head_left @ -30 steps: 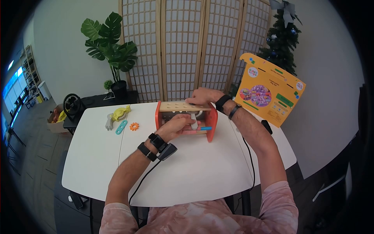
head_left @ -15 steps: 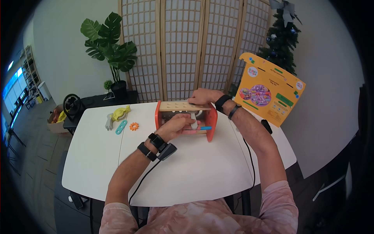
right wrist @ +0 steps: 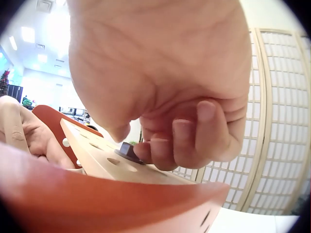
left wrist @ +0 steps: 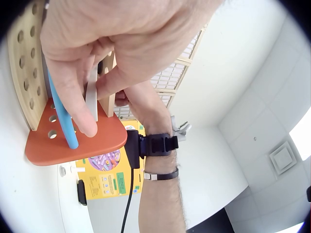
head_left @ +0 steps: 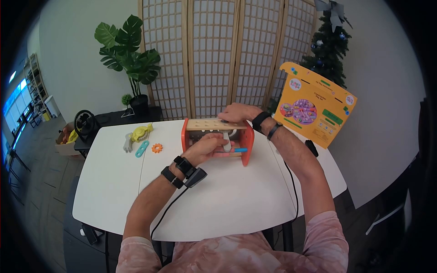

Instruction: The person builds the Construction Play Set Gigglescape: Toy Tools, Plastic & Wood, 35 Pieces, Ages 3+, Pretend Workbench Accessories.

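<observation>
A wooden toy frame with red-orange side panels (head_left: 247, 144) stands on the table, its holed top plank (head_left: 207, 124) level. My left hand (head_left: 207, 148) reaches into its front and pinches a light grey flat tool (head_left: 227, 142), also seen edge-on in the left wrist view (left wrist: 92, 94). A blue rod (left wrist: 63, 114) lies beside those fingers, near the side panel. Over the plank's right part, my right hand (head_left: 242, 113) has its fingers curled at a dark bolt head (right wrist: 129, 150), with thumb and index tip at its sides. Whatever is below the bolt is hidden.
To the left on the white table (head_left: 109, 191) lie an orange gear (head_left: 157, 148), a teal strip (head_left: 142, 149), a grey toy piece (head_left: 127, 143) and a yellow one (head_left: 142, 132). A yellow-orange box (head_left: 314, 107) stands at the back right. Black cables run from both wrists.
My right fingers have shifted slightly at the plank, and the dark bolt head shows more than before. The left hand and the grey tool have hardly moved.
</observation>
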A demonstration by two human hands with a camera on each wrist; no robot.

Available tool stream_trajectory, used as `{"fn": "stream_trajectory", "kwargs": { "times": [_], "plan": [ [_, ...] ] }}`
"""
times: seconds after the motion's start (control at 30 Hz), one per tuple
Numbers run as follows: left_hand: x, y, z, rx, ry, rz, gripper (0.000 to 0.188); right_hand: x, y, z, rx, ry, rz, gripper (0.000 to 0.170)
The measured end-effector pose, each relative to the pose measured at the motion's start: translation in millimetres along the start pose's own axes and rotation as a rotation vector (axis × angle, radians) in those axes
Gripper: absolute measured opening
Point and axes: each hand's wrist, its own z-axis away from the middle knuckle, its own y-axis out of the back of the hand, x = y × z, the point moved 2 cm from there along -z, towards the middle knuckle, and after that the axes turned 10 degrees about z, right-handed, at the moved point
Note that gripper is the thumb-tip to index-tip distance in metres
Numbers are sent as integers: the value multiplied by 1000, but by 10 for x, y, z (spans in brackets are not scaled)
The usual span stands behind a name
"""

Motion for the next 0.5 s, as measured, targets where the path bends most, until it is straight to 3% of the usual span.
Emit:
{"fn": "stream_trajectory", "kwargs": {
  "times": [0.07, 0.5],
  "plan": [
    [-2, -2, 4, 3, 4, 4, 14, 32, -55, -41, 140, 124, -57, 56],
    [-31, 39, -31, -22, -17, 3, 10, 57, -12, -20, 56, 151, -35, 53]
  ]
}}
